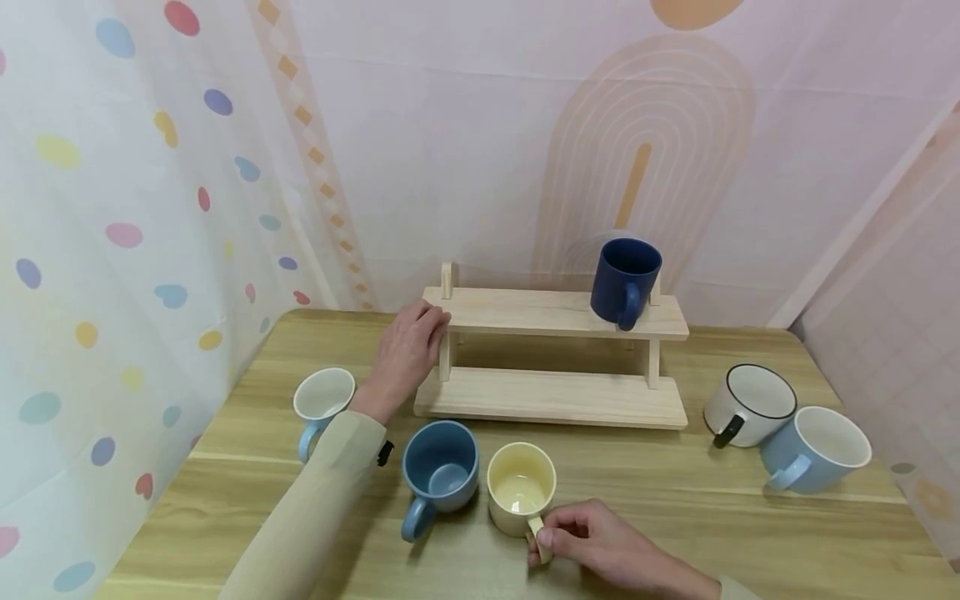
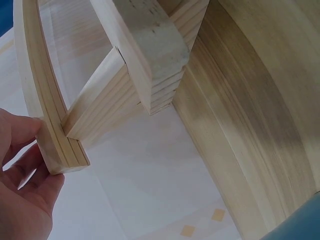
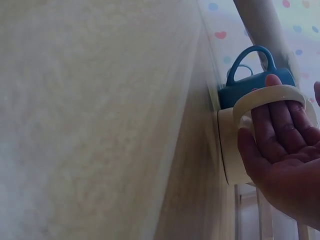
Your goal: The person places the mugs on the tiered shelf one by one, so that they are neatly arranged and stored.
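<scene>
My left hand [image 1: 405, 354] grips the left end of the upper board of a two-tier wooden shelf [image 1: 517, 310]. In the left wrist view, thumb and fingers lie on either side of that board end [image 2: 54, 135]. My right hand [image 1: 603, 546] holds a pale yellow mug [image 1: 508, 517] by its handle, and the mug stands upright on the table. From the right wrist, several fingers show through the handle loop [image 3: 267, 96]. Just left of the yellow mug stands a teal-blue mug [image 1: 442, 457], apart from both hands. A navy mug [image 1: 626, 279] sits at the right of the upper board.
Near my left forearm is a white-inside mug with a light blue handle [image 1: 324, 396], partly hidden. To the right are a white mug with a black rim [image 1: 731, 408] and a light blue mug [image 1: 810, 454]. Patterned curtains [image 1: 450, 150] hang behind the wooden table [image 1: 645, 479].
</scene>
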A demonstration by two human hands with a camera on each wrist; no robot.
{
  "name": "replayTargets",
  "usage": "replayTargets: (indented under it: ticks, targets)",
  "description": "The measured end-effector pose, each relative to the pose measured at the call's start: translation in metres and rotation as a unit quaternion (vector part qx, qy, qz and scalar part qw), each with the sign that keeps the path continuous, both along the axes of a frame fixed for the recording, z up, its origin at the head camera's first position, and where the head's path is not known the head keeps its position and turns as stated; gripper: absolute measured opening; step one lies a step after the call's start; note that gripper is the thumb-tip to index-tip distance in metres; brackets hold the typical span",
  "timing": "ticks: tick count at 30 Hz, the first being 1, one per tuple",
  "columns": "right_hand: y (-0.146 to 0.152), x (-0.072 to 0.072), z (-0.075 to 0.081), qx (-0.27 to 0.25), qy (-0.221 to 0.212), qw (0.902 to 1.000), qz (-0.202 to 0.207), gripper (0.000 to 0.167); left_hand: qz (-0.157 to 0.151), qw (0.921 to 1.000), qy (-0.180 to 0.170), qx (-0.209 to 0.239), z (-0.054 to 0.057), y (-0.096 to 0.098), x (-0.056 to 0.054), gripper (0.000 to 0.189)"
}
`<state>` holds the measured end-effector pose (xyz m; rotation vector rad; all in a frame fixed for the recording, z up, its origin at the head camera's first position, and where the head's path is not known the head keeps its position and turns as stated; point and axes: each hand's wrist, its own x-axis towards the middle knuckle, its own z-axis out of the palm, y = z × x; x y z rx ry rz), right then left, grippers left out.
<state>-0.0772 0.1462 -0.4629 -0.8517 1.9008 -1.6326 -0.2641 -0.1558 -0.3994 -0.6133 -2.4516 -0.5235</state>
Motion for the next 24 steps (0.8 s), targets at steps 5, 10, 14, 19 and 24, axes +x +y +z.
replayTargets:
  ticks: [5,10,14,19,24]
  targets:
    - [0.003,-0.001,0.002,0.004,-0.02,0.9997,-0.017,0.029,-0.002,1.0,0.005,-0.001,0.0,0.0,0.0,0.007]
    - [0.005,-0.001,0.003,0.017,-0.007,0.9985,-0.052,0.028,-0.002,1.0,0.006,-0.004,0.0,0.001,-0.001,0.007]
    - [0.008,0.0,0.004,0.023,0.001,0.9962,-0.084,0.028,-0.001,1.0,0.002,-0.004,0.001,0.001,0.0,0.007]
    - [0.008,0.001,0.008,0.041,0.01,0.9903,-0.132,0.029,0.0,1.0,0.0,0.0,-0.001,0.0,0.0,0.006]
    - [0.005,0.002,0.011,0.026,0.031,0.9881,-0.148,0.028,0.0,1.0,0.001,0.001,0.0,0.001,0.0,0.007]
